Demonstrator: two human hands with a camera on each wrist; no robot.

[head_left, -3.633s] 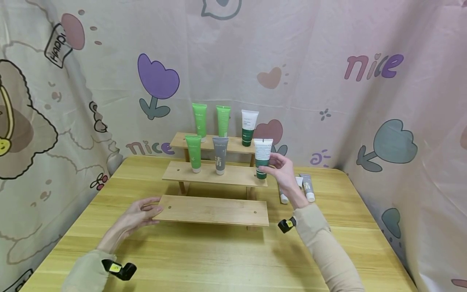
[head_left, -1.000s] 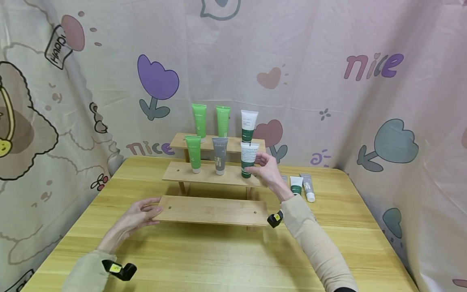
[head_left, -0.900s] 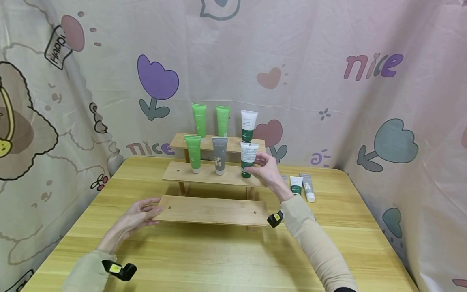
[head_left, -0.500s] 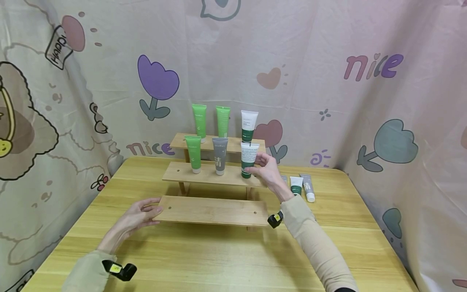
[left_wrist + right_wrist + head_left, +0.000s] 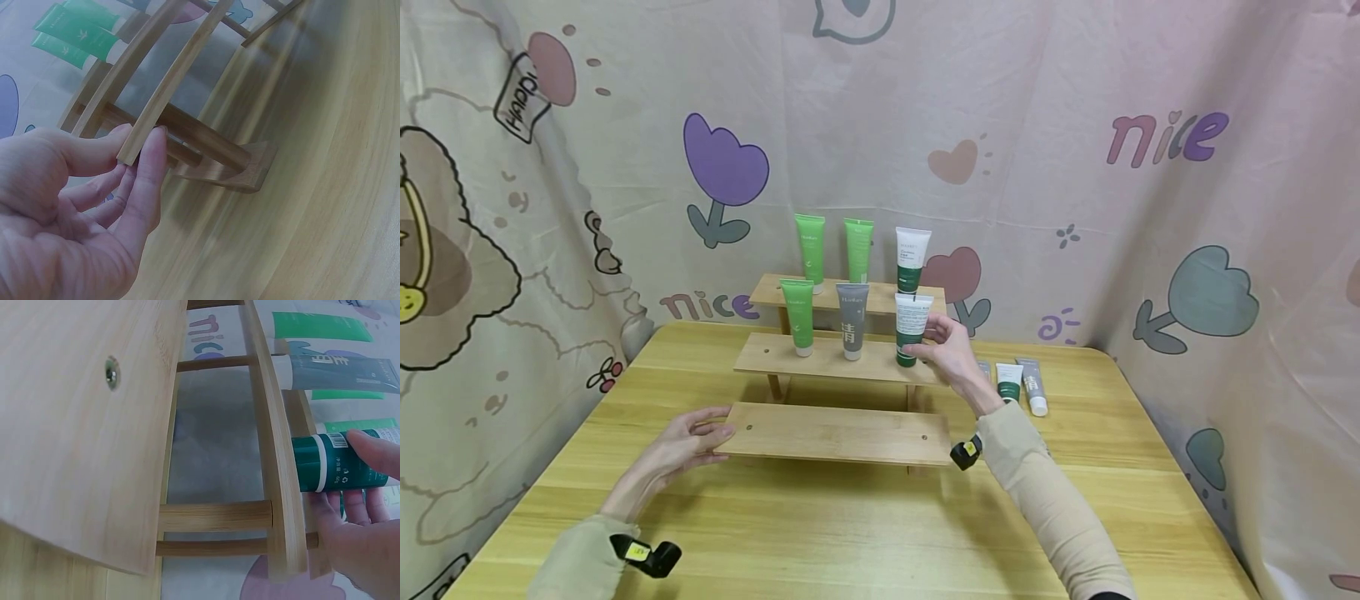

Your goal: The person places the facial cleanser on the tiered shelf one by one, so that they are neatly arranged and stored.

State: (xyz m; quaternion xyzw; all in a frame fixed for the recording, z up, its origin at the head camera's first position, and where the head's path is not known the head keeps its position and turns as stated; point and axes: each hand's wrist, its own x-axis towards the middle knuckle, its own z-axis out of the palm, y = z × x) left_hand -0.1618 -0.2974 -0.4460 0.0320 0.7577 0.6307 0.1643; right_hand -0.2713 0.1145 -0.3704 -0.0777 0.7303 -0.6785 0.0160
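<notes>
A three-step wooden display rack stands on the table. My left hand pinches the left end of its lowest shelf; in the left wrist view the thumb lies above the board and the fingers below. My right hand grips a white and dark-green squeeze tube by its lower part, upright at the right end of the middle shelf. In the right wrist view the tube's green cap is right at the shelf board. Left of it on that shelf stand a grey tube and a green tube.
The top shelf carries two green tubes and a white and green tube. Right of the rack, a grey tube and a white and green tube lie on the table, with another partly hidden behind my right arm.
Since the earliest frame, my right hand has moved left and slightly down with the white and green tube, onto the middle shelf. Over the last second both hands stay still.
</notes>
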